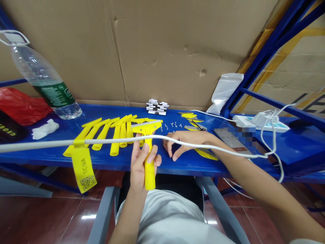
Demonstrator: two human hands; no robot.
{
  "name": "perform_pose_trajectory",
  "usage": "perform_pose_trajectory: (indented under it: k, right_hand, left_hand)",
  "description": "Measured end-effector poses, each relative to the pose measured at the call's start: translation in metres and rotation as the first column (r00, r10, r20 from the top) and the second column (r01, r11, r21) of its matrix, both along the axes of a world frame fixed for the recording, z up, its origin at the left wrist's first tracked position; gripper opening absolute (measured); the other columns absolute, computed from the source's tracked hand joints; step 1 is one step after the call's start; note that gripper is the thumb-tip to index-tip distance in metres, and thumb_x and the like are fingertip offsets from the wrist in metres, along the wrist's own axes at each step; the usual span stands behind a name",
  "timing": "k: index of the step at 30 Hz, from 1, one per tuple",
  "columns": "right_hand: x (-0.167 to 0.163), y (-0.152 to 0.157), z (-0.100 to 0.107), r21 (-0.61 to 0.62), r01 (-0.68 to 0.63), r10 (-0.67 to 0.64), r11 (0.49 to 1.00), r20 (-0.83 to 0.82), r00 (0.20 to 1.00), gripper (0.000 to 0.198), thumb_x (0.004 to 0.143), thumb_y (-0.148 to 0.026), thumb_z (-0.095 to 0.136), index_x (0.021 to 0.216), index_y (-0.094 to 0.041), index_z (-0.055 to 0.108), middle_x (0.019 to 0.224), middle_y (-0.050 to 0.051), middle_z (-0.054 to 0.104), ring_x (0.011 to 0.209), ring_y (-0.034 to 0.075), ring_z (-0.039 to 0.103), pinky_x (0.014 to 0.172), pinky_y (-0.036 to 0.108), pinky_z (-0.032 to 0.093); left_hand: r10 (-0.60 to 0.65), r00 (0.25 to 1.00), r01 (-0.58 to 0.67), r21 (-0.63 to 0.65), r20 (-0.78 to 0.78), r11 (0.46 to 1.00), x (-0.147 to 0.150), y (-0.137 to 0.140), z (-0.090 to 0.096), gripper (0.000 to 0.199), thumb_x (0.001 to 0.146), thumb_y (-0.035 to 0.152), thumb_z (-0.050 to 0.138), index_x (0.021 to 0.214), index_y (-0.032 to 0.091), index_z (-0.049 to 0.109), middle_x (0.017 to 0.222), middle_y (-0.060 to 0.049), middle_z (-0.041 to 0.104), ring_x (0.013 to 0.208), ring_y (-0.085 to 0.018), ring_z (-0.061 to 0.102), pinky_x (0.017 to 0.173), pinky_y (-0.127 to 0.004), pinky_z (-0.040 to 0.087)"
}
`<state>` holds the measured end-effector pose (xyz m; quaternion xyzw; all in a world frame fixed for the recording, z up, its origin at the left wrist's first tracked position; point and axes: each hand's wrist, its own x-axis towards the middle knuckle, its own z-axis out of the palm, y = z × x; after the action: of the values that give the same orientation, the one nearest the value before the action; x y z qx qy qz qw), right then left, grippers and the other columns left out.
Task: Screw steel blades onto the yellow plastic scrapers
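My left hand (142,162) is wrapped round the handle of a yellow scraper (150,173), held upright with its wide head at the top and a metal strip along it. My right hand (188,140) reaches low over the blue shelf, thumb and fingertips brought close together at the surface. Whatever may be between those fingertips is too small to make out. Small metal screws (172,124) lie scattered just beyond it. Flat yellow pieces (190,116) sit behind the right hand, with another yellow piece (207,154) partly under the wrist. More yellow scrapers (115,139) lie in a row to the left.
A white cable (111,140) with a yellow tag (83,169) crosses in front of the blue shelf (101,162). A water bottle (50,84) and red bag (22,105) stand left. White-and-black pieces (156,107) are stacked behind. A phone (230,140) and power strip (261,122) lie right.
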<state>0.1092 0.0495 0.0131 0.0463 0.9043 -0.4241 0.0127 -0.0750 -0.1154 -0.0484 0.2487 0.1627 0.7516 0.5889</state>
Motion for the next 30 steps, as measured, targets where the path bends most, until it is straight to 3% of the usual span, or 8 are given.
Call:
perform_pose_trajectory:
  k: [8, 15, 20, 25, 30]
  right_hand:
    - [0.001, 0.000, 0.001, 0.012, 0.068, -0.068, 0.998, 0.027, 0.997, 0.039, 0.094, -0.055, 0.086, 0.102, -0.016, 0.084, 0.108, 0.006, 0.080, 0.102, 0.016, 0.072, 0.096, 0.026, 0.052]
    - [-0.001, -0.003, -0.003, 0.034, 0.152, -0.152, 0.988, 0.003, 0.988, 0.039, 0.099, -0.052, 0.080, 0.103, -0.014, 0.081, 0.110, 0.006, 0.078, 0.100, 0.014, 0.071, 0.093, 0.025, 0.052]
    - [-0.003, -0.006, -0.008, 0.027, 0.294, -0.292, 0.955, -0.072, 0.954, 0.043, 0.102, -0.058, 0.074, 0.102, -0.015, 0.077, 0.105, 0.006, 0.078, 0.091, 0.013, 0.067, 0.083, 0.025, 0.051]
    - [-0.008, -0.009, -0.011, -0.075, 0.492, -0.494, 0.867, -0.258, 0.831, 0.050, 0.101, -0.066, 0.072, 0.102, -0.016, 0.069, 0.092, 0.004, 0.076, 0.080, 0.012, 0.068, 0.074, 0.025, 0.053]
    - [-0.011, -0.002, -0.012, -0.182, 0.654, -0.647, 0.734, -0.480, 0.592, 0.050, 0.093, -0.066, 0.082, 0.099, -0.017, 0.073, 0.082, 0.001, 0.074, 0.067, 0.010, 0.062, 0.064, 0.024, 0.050]
  left_hand:
    - [-0.009, 1.000, 0.009, -0.003, 0.011, 1.000, 0.000, 0.000, 0.002, 0.049, 0.107, 0.018, 0.071, 0.150, 0.041, 0.069, 0.158, -0.008, 0.064, 0.065, -0.004, 0.049, 0.058, -0.016, 0.054]
    - [-0.020, 1.000, 0.019, 0.017, 0.019, 1.000, 0.000, 0.000, 0.001, 0.048, 0.107, 0.018, 0.071, 0.150, 0.039, 0.069, 0.159, -0.009, 0.064, 0.065, -0.003, 0.050, 0.058, -0.015, 0.053]
    - [-0.014, 1.000, 0.014, -0.005, 0.014, 1.000, 0.001, -0.001, 0.004, 0.049, 0.105, 0.019, 0.074, 0.150, 0.039, 0.069, 0.154, -0.009, 0.066, 0.065, -0.004, 0.048, 0.057, -0.016, 0.052]
    - [-0.012, 1.000, 0.012, -0.032, 0.003, 0.999, 0.000, -0.001, 0.005, 0.052, 0.102, 0.020, 0.079, 0.150, 0.040, 0.068, 0.147, -0.008, 0.068, 0.065, -0.004, 0.049, 0.057, -0.016, 0.051]
    - [-0.019, 1.000, 0.019, -0.021, 0.001, 1.000, 0.000, -0.001, 0.005, 0.053, 0.104, 0.021, 0.077, 0.152, 0.041, 0.066, 0.151, -0.009, 0.067, 0.064, -0.004, 0.048, 0.058, -0.017, 0.051]
